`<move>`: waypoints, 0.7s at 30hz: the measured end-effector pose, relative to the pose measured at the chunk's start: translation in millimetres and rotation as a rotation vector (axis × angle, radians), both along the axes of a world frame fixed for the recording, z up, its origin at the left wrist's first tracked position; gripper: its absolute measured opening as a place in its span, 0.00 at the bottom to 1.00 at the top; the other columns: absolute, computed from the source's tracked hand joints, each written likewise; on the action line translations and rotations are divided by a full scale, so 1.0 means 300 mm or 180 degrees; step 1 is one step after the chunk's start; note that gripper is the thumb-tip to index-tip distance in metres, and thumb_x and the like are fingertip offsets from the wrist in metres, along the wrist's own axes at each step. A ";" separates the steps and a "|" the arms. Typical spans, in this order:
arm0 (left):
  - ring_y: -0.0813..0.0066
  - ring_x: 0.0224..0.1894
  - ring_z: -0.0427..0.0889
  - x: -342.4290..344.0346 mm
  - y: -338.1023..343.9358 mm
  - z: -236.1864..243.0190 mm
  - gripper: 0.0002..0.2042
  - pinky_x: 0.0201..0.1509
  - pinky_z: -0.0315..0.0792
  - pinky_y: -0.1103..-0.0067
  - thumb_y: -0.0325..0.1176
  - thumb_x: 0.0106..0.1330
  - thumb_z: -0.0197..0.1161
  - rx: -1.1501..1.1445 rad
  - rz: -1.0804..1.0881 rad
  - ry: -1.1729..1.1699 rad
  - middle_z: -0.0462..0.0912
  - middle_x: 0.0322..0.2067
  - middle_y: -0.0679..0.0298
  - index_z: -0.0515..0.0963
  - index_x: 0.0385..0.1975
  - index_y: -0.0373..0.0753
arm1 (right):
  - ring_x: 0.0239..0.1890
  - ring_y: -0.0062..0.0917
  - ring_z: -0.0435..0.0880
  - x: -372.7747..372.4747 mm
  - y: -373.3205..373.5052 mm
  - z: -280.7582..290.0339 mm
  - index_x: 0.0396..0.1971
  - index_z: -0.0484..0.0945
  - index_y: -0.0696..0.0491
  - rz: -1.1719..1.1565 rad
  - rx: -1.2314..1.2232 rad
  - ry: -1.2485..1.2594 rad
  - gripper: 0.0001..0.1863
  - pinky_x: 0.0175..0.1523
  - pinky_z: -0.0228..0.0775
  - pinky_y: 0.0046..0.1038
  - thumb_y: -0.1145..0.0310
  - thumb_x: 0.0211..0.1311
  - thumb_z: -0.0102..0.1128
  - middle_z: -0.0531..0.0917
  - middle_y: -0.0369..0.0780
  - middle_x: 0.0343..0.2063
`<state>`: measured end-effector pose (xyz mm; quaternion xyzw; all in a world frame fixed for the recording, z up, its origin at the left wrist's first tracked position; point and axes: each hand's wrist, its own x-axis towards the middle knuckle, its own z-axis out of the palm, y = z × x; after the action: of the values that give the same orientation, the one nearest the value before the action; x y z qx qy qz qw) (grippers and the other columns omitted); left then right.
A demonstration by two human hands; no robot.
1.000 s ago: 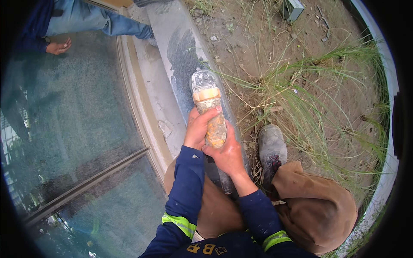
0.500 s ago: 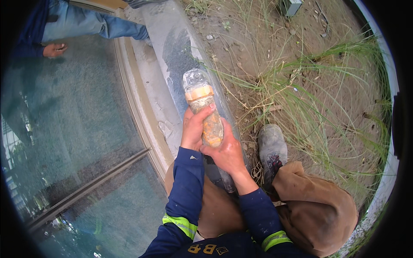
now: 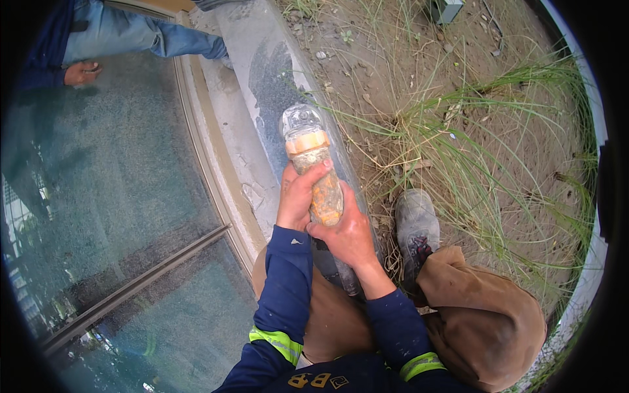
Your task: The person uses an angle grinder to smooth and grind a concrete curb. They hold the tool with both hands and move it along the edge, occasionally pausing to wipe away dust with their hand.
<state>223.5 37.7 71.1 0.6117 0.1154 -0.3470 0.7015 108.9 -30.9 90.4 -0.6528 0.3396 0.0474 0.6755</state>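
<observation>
A dusty angle grinder [image 3: 308, 145], silver at its head with a worn orange body, is over the grey stone ledge [image 3: 234, 39], just below a dark patch [image 3: 267, 88] on that ledge. My left hand [image 3: 293, 201] wraps round the grinder's body from the left, thumb on top. My right hand [image 3: 349, 234] grips the body's lower end from the right. Both forearms are in navy sleeves with yellow reflective bands. The grinder hides whatever lies directly under it.
Dusty glass panes [image 3: 98, 177] in a metal frame [image 3: 131, 285] border the left. Another person's jeans-clad leg [image 3: 131, 39] and hand [image 3: 80, 73] show upper left. Dirt with grass [image 3: 458, 150] and a metal box [image 3: 443, 12] lie right, beside my shoe [image 3: 416, 223] and bent knee.
Over the last second the grinder and both my hands have shifted slightly left. The other person's hand and leg have moved a little left too.
</observation>
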 end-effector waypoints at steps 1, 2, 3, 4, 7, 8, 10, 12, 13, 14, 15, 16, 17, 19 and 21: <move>0.74 0.34 0.83 -0.001 -0.005 0.005 0.13 0.38 0.80 0.77 0.30 0.64 0.65 -0.0005 0.0003 -0.0018 0.83 0.35 0.62 0.76 0.46 0.34 | 0.52 0.48 0.82 -0.002 0.003 -0.006 0.67 0.58 0.58 -0.0025 -0.0012 -0.0011 0.50 0.56 0.75 0.40 0.65 0.43 0.76 0.82 0.55 0.48; 0.74 0.34 0.83 -0.003 -0.007 0.011 0.13 0.38 0.80 0.77 0.30 0.64 0.65 -0.0003 0.0013 -0.0039 0.83 0.35 0.62 0.76 0.46 0.34 | 0.52 0.48 0.82 -0.004 0.006 -0.009 0.67 0.58 0.58 -0.0044 -0.0018 -0.0024 0.49 0.56 0.75 0.40 0.66 0.43 0.76 0.82 0.55 0.48; 0.75 0.34 0.83 -0.004 -0.008 0.015 0.13 0.38 0.79 0.77 0.30 0.64 0.65 -0.0002 0.0021 -0.0060 0.83 0.35 0.62 0.76 0.46 0.34 | 0.52 0.48 0.82 -0.004 0.005 -0.009 0.67 0.58 0.58 -0.0021 -0.0007 -0.0039 0.50 0.56 0.75 0.39 0.65 0.43 0.76 0.82 0.55 0.48; 0.75 0.34 0.83 -0.005 -0.005 0.014 0.13 0.37 0.79 0.77 0.30 0.64 0.65 0.0007 0.0043 -0.0015 0.83 0.35 0.62 0.76 0.47 0.34 | 0.52 0.47 0.82 -0.006 0.003 -0.007 0.67 0.58 0.58 0.0001 0.0004 -0.0054 0.50 0.56 0.75 0.39 0.65 0.43 0.76 0.82 0.54 0.48; 0.75 0.34 0.83 -0.004 -0.002 0.012 0.13 0.37 0.79 0.77 0.29 0.64 0.65 0.0009 0.0076 0.0080 0.82 0.35 0.62 0.76 0.47 0.34 | 0.52 0.47 0.83 -0.005 0.006 -0.003 0.67 0.58 0.57 -0.0026 0.0007 -0.0024 0.50 0.56 0.75 0.39 0.65 0.43 0.76 0.82 0.54 0.48; 0.75 0.34 0.83 -0.006 -0.007 0.015 0.13 0.37 0.79 0.77 0.29 0.64 0.65 0.0007 0.0074 0.0088 0.82 0.35 0.62 0.76 0.47 0.34 | 0.52 0.47 0.83 -0.005 0.011 -0.001 0.67 0.58 0.57 -0.0048 0.0010 0.0001 0.50 0.56 0.75 0.39 0.65 0.43 0.76 0.82 0.54 0.48; 0.75 0.34 0.83 -0.007 -0.004 0.016 0.13 0.37 0.79 0.77 0.29 0.64 0.65 0.0013 0.0046 0.0081 0.82 0.35 0.62 0.76 0.47 0.33 | 0.52 0.46 0.83 -0.005 0.015 0.001 0.67 0.58 0.57 -0.0132 0.0144 -0.0004 0.49 0.56 0.75 0.39 0.65 0.43 0.76 0.82 0.54 0.48; 0.75 0.34 0.83 -0.007 -0.007 0.015 0.13 0.36 0.79 0.77 0.29 0.64 0.65 0.0020 0.0002 0.0044 0.82 0.35 0.62 0.76 0.46 0.33 | 0.52 0.46 0.83 -0.007 0.006 0.001 0.67 0.58 0.57 -0.0120 0.0174 -0.0020 0.49 0.56 0.75 0.39 0.66 0.43 0.76 0.82 0.54 0.48; 0.75 0.34 0.83 -0.009 -0.008 0.013 0.13 0.36 0.79 0.77 0.28 0.64 0.65 0.0033 0.0083 0.0030 0.82 0.34 0.62 0.76 0.46 0.33 | 0.52 0.46 0.83 -0.009 0.000 0.001 0.67 0.58 0.57 -0.0069 0.0144 -0.0032 0.49 0.56 0.75 0.38 0.66 0.43 0.76 0.82 0.54 0.48; 0.75 0.33 0.83 -0.010 -0.005 0.011 0.13 0.36 0.79 0.77 0.28 0.64 0.65 0.0033 0.0156 0.0019 0.82 0.34 0.63 0.76 0.46 0.33 | 0.52 0.45 0.83 -0.009 -0.001 0.003 0.67 0.58 0.57 -0.0027 0.0101 -0.0042 0.49 0.56 0.75 0.38 0.66 0.43 0.76 0.83 0.53 0.48; 0.75 0.33 0.83 -0.011 -0.004 0.012 0.13 0.36 0.79 0.77 0.28 0.64 0.65 0.0035 0.0230 0.0007 0.82 0.34 0.63 0.76 0.46 0.33 | 0.52 0.45 0.83 -0.008 0.001 0.006 0.67 0.59 0.57 -0.0040 0.0091 -0.0015 0.49 0.56 0.75 0.38 0.66 0.43 0.76 0.83 0.53 0.48; 0.75 0.33 0.83 -0.009 -0.005 0.016 0.13 0.36 0.79 0.77 0.28 0.64 0.65 0.0016 0.0159 0.0036 0.82 0.34 0.63 0.76 0.46 0.34 | 0.52 0.45 0.83 -0.005 0.005 0.010 0.67 0.59 0.56 -0.0051 0.0082 0.0011 0.49 0.56 0.75 0.38 0.66 0.43 0.76 0.83 0.53 0.48; 0.76 0.33 0.83 -0.007 -0.008 0.022 0.13 0.36 0.79 0.77 0.29 0.64 0.65 0.0008 0.0089 0.0069 0.82 0.34 0.63 0.77 0.46 0.34 | 0.52 0.45 0.83 -0.005 0.010 0.012 0.67 0.59 0.56 -0.0061 0.0084 0.0042 0.49 0.56 0.75 0.37 0.66 0.43 0.76 0.83 0.52 0.48; 0.76 0.33 0.83 -0.006 -0.008 0.024 0.13 0.36 0.79 0.77 0.29 0.64 0.65 0.0012 -0.0019 0.0070 0.82 0.34 0.64 0.77 0.47 0.34 | 0.52 0.45 0.83 -0.006 0.009 0.015 0.67 0.59 0.56 -0.0168 0.0231 0.0017 0.49 0.56 0.75 0.38 0.65 0.43 0.76 0.83 0.53 0.48; 0.76 0.33 0.83 -0.008 -0.017 0.021 0.13 0.36 0.79 0.77 0.29 0.64 0.65 0.0021 -0.0090 -0.0004 0.82 0.34 0.64 0.77 0.47 0.34 | 0.52 0.45 0.83 -0.009 -0.005 0.014 0.67 0.58 0.56 -0.0161 0.0309 0.0002 0.50 0.56 0.75 0.38 0.65 0.43 0.77 0.83 0.53 0.48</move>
<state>221.1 32.6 77.4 0.6158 0.1075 -0.3561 0.6946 106.3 -32.3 94.5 -0.6105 0.3535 0.0469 0.7072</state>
